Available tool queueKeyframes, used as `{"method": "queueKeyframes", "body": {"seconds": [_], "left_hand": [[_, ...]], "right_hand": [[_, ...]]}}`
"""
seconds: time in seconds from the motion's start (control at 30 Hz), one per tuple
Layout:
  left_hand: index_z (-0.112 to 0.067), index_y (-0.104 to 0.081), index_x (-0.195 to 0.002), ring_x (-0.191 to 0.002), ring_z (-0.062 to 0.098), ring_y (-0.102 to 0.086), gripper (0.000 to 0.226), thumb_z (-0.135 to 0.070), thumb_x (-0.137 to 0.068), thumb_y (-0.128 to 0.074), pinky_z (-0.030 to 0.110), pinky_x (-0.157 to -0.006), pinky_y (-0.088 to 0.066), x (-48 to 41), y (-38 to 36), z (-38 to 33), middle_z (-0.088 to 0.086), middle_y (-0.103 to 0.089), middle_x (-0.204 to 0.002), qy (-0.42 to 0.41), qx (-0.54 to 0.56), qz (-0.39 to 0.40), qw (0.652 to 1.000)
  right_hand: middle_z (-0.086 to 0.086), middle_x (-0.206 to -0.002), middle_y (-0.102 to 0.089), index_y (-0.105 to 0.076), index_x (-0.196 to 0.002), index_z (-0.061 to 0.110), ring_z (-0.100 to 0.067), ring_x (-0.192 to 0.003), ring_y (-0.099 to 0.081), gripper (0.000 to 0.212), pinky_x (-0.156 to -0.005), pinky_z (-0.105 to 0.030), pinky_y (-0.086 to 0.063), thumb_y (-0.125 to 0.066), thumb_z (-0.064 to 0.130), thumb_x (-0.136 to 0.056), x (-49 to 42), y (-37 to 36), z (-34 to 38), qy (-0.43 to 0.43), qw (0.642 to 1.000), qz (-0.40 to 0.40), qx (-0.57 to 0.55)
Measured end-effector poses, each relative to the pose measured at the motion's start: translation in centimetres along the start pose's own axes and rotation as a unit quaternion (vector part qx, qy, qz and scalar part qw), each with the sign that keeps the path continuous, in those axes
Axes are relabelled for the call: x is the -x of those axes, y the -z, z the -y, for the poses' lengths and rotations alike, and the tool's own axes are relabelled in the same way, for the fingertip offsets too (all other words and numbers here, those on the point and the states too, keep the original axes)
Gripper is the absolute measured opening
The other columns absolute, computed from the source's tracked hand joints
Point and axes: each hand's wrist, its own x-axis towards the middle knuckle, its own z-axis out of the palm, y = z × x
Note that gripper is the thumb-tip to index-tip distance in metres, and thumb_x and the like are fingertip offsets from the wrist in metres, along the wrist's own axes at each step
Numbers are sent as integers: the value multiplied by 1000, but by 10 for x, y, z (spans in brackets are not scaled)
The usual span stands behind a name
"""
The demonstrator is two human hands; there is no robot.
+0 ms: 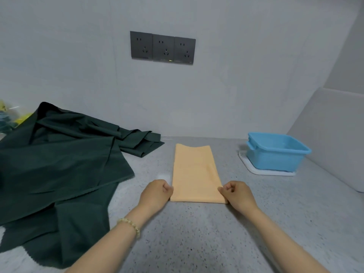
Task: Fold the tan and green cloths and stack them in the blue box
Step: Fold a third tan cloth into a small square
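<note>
The tan cloth (195,172) lies folded into a long narrow strip on the grey counter, running away from me. My left hand (156,193) pinches its near left corner and my right hand (237,194) pinches its near right corner. The dark green cloth (59,168) sprawls unfolded and rumpled over the left of the counter, partly hanging toward the near edge. The blue box (275,154) stands at the back right; nothing shows inside it.
The blue box sits on a white tray (254,170). A grey wall with three dark sockets (162,48) rises behind the counter. A white panel (334,134) bounds the right side. Yellow and blue items (9,117) lie at the far left.
</note>
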Motion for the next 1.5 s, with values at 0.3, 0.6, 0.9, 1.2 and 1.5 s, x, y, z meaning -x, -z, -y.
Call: {"method": "queueKeyframes", "body": {"seconds": [0.3,0.6,0.9,1.2,1.5], "left_hand": [[-13,-59,-78,-69,14,-51,15,-22,-90,-54,27,-66,-42,3,0,-4,0,-59,-74,17,-19,12,1000],[-16,-49,-78,-69,15,-45,13,-22,-89,-53,25,-63,-34,-2,-1,-7,1,-51,-76,24,-57,11,998],[-15,-34,-136,-117,16,-41,37,-23,-101,-33,29,-99,-34,-1,-20,-31,1,-44,-131,-142,-152,-144,967],[-17,-8,-153,-148,14,1,51,-30,-105,-15,28,-118,6,-26,-51,-25,1,-3,-161,-105,-236,26,966],[-13,8,-152,-146,13,11,64,-46,-102,-14,26,-115,11,-35,-41,-8,0,13,-160,-108,-279,74,951]], "right_hand": [[2,-71,-61,-64,-77,9,-13,-67,-55,8,-58,-24,-42,-62,13,-84,4,-5,5,4,997,-33,66],[1,-69,-58,-57,-77,11,-14,-63,-52,9,-60,-32,-45,-60,13,-85,7,-10,6,31,995,-48,88],[1,-128,-52,-57,-121,16,-18,-115,-50,28,-97,-28,-31,-49,24,-96,9,-25,22,227,956,-87,166],[0,-158,-20,-27,-149,18,-13,-145,-15,47,-117,-26,-10,-26,30,-103,-14,-66,29,193,947,109,232],[2,-160,6,2,-152,15,-12,-146,7,60,-118,-30,7,-13,44,-102,-35,-42,6,118,932,142,312]]}}
